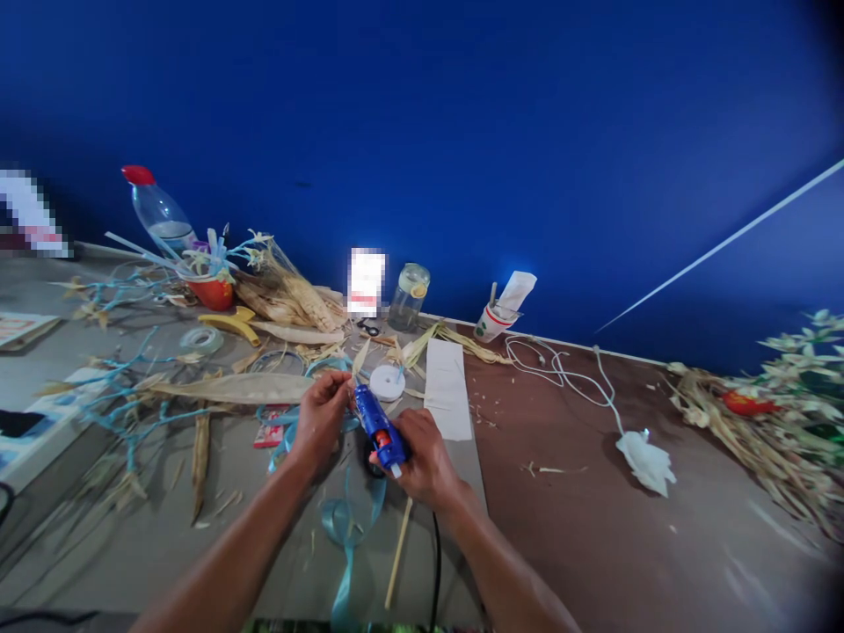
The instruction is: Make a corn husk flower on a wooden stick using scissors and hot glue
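Blue plastic, glossy and hard, forms the body of a small glue gun [379, 428] held near the middle of the counter [593, 545], its nozzle pointing up and away from the person. The right hand [425, 462] is closed around the grip, with an orange trigger showing just above the fingers. The left hand [322, 420] is pinched shut at the nozzle end, touching the gun; what it pinches is too small to tell. A black cord [435, 563] trails back from the gun towards the person. The step looks like gluing, and doing it well probably calls for a slow trigger squeeze, fingertips kept clear of the hot tip, and the cord left slack. Beneath the hands lies a pale blue satin ribbon [346, 519], smooth and looped, beside a thin wooden stick [398, 554]. Just beyond the hands are a flat white tape roll [387, 382] and a long white paper strip [447, 389]. To the left lies a long dried husk [230, 387], papery, tan and curled at its edges (more husks are heaped further back). A clear glass jar [409, 297] and a paper cup [491, 323] stand against the deep blue wall [462, 132]. Well apart on the right, a thin white cable [567, 374] ends near a white husk flower [646, 462].
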A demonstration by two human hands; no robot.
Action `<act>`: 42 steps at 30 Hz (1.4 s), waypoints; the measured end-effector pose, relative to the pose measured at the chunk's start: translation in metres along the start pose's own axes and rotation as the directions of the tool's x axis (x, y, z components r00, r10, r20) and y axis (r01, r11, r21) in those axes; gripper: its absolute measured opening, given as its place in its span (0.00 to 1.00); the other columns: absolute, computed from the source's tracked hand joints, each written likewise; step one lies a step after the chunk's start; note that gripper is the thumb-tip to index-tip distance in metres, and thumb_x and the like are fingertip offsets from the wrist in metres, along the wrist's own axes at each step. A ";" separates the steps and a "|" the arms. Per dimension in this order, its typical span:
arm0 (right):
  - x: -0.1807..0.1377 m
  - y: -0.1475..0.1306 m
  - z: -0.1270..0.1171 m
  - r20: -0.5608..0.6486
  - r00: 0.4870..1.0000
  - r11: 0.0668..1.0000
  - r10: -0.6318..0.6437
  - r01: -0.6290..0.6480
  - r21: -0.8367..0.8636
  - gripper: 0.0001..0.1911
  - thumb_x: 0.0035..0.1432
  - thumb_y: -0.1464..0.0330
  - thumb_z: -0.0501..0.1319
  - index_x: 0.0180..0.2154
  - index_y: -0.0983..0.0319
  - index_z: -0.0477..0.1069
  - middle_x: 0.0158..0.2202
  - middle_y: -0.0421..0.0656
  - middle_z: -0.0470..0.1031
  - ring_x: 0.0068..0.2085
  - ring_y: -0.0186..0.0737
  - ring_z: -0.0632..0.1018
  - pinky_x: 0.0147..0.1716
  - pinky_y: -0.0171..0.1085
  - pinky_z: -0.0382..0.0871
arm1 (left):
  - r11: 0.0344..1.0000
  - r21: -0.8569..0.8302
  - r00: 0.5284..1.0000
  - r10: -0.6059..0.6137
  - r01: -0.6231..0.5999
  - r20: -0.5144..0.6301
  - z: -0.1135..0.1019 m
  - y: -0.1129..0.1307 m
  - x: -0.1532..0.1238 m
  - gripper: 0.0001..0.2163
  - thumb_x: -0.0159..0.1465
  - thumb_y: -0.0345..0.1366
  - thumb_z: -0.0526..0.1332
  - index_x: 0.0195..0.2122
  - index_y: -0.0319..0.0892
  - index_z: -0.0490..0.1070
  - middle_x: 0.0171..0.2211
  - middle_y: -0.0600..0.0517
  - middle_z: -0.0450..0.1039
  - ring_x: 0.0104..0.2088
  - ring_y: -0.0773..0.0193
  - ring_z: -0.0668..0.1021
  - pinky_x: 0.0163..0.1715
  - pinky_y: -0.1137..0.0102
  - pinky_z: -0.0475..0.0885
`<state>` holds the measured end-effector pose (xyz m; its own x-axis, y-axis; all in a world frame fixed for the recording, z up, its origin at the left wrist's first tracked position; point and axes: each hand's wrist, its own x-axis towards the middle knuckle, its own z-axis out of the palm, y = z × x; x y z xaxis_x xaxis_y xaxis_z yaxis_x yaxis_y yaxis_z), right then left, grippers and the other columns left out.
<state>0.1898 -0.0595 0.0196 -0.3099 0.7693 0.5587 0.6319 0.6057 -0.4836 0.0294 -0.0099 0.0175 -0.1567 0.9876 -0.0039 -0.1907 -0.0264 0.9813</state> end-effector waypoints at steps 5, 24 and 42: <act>0.000 0.000 0.001 -0.008 1.000 1.000 0.003 -0.003 -0.005 0.19 0.60 0.53 0.51 0.31 0.62 0.66 0.24 0.40 0.67 0.27 0.38 0.68 0.30 0.37 0.59 | 1.000 0.011 1.000 0.005 -0.005 0.009 0.000 0.001 0.000 0.09 0.51 0.41 0.65 0.26 0.41 0.71 0.20 0.56 0.66 0.22 0.69 0.66 0.24 0.73 0.63; 0.002 -0.005 -0.025 -0.094 0.995 1.000 0.013 -0.011 0.027 0.15 0.48 0.68 0.59 0.41 0.63 0.69 0.37 0.49 0.71 0.41 0.46 0.73 0.40 0.44 0.66 | 0.998 -0.056 1.000 -0.024 0.025 0.017 -0.001 -0.004 0.003 0.10 0.52 0.41 0.64 0.30 0.40 0.70 0.20 0.57 0.67 0.22 0.70 0.68 0.25 0.74 0.64; -0.088 0.039 -0.075 -0.216 0.946 0.813 0.242 -0.319 -0.487 0.18 0.48 0.70 0.60 0.44 0.61 0.66 0.39 0.48 0.67 0.38 0.49 0.70 0.36 0.48 0.67 | 0.992 -0.120 0.999 -0.031 0.035 0.038 -0.003 -0.013 0.008 0.10 0.53 0.42 0.64 0.28 0.40 0.69 0.21 0.56 0.68 0.22 0.70 0.69 0.25 0.74 0.63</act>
<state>0.2956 -0.1187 0.0020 0.0127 0.8303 0.5572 0.9586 0.1485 -0.2431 0.0278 -0.0026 0.0044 -0.1133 0.9932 -0.0269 -0.3109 -0.0097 0.9504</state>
